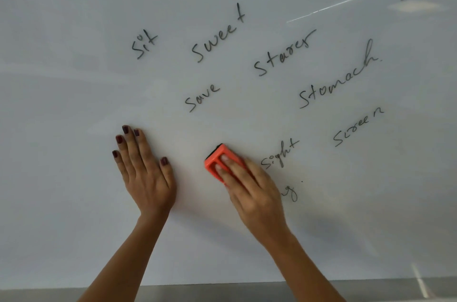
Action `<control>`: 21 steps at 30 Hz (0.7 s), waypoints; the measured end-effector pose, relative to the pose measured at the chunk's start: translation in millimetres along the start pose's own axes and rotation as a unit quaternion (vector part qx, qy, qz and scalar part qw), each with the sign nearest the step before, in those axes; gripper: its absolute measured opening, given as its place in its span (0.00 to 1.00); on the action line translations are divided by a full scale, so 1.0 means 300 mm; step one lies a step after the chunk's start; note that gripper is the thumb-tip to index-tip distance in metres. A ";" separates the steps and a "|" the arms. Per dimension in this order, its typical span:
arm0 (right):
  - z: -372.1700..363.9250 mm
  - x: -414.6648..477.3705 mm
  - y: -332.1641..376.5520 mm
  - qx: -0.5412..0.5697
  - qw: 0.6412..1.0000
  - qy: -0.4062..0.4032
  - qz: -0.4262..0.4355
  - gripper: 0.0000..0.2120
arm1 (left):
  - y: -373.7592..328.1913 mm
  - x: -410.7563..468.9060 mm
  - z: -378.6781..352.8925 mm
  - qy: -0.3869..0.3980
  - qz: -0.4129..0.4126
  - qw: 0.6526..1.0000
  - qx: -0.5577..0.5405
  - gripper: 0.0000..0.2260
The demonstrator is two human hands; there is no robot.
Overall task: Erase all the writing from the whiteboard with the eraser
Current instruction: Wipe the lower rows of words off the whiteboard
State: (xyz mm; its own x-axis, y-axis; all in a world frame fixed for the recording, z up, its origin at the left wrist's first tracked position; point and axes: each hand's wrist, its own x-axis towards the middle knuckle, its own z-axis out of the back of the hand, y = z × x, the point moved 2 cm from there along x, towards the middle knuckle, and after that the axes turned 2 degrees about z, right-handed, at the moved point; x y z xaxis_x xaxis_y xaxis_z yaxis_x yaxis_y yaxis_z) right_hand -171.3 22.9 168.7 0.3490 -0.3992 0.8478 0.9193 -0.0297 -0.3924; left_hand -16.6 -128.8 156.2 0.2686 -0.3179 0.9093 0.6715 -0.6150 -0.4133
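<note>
In the head view, the left hand [146, 173] is lying flat against the whiteboard [74, 103], palm down, its fingers [128, 150] stretched out and held close together, holding nothing; the thumb is angling out to the right. Its forearm is reaching up from the near edge of the frame. The right hand [252, 192] is pressing down on the orange eraser [217, 163] — two fingers are resting on top between the raised ridges, and the rest of the hand is wrapping the eraser's right side. The eraser's dark felt edge is showing at its far end, against the board. The right forearm is coming in from the near right, angled toward the left.

The eraser is sitting in the lower middle of the board, just right of the left hand and just left of the word "sight" [280, 154]. A fragment ending in "ng" [290, 191] is peeking out beside the right hand. Farther off, black handwriting is running at a slant: "sit" [144, 44], "sweet" [218, 34], "save" [202, 97], "starer" [284, 54], "stomach" [338, 76], "screen" [358, 126], and cut-off words at the far edge. The area left of the hands is showing no writing. Ceiling light reflections are streaking across the glossy board, and a grey strip [222, 291] is running along its near edge.
</note>
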 end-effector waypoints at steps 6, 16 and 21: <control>0.068 0.027 -0.170 0.091 0.947 -0.164 -0.260 0.18 | -0.003 0.000 0.001 -0.004 -0.002 1.000 0.002 0.27; 0.047 -0.009 -0.167 0.050 0.990 -0.086 -0.101 0.21 | -0.001 -0.003 -0.005 -0.008 -0.008 1.000 -0.005 0.27; 0.057 0.000 -0.223 0.080 0.926 -0.206 -0.305 0.19 | 0.003 -0.005 -0.005 -0.009 -0.007 1.000 -0.012 0.27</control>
State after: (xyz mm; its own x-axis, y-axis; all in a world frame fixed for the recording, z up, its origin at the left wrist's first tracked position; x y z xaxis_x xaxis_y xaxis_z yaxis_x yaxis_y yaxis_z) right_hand -229.8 40.7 201.1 -0.2342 0.0317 0.9717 0.9722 0.0151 0.2338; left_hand -17.4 -129.9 154.3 0.2722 -0.2954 0.9158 0.6592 -0.6360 -0.4011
